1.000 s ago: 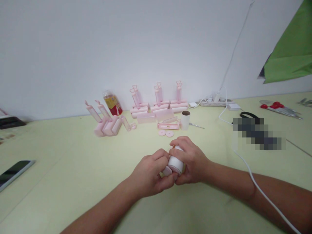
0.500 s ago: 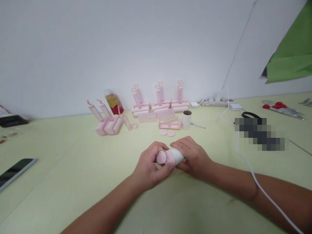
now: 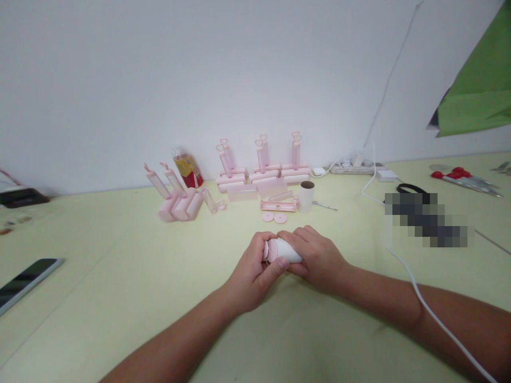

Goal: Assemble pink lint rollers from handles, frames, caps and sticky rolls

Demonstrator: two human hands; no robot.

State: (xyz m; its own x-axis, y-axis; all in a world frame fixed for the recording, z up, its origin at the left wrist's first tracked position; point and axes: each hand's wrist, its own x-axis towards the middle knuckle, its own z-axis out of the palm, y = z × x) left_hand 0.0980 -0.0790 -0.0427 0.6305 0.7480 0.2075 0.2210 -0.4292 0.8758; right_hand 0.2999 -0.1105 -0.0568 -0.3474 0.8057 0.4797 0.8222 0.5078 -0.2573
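Above the table's near middle, a short white roll (image 3: pixel 288 251) lies between my two hands, tilted slightly. My right hand (image 3: pixel 319 256) is wrapped round its right side. My left hand (image 3: pixel 257 268) is closed at the left end, its fingers and thumb on a pink round end piece (image 3: pixel 271 250). The fingers partly hide that piece, and I cannot tell how deep it sits in the roll. Beyond the hands lie two flat pink discs (image 3: pixel 274 217), an open pink trough-shaped case (image 3: pixel 278 206) and an upright white roll (image 3: pixel 306 198) with a brown core.
Pink roller-shaped holders with heart-topped handles (image 3: pixel 261 157) stand along the wall. More pink holders (image 3: pixel 180 205) sit at left by a yellow-red package (image 3: pixel 187 168). A screwdriver (image 3: pixel 325 205), power strip (image 3: pixel 351 168), red-handled scissors (image 3: pixel 455 173) and phone (image 3: pixel 30 282) lie around. A white cable (image 3: pixel 415 287) crosses my right forearm.
The pink end piece has turned, so its round face no longer points at me. My left fingers have closed further over it, and the roll is more level.
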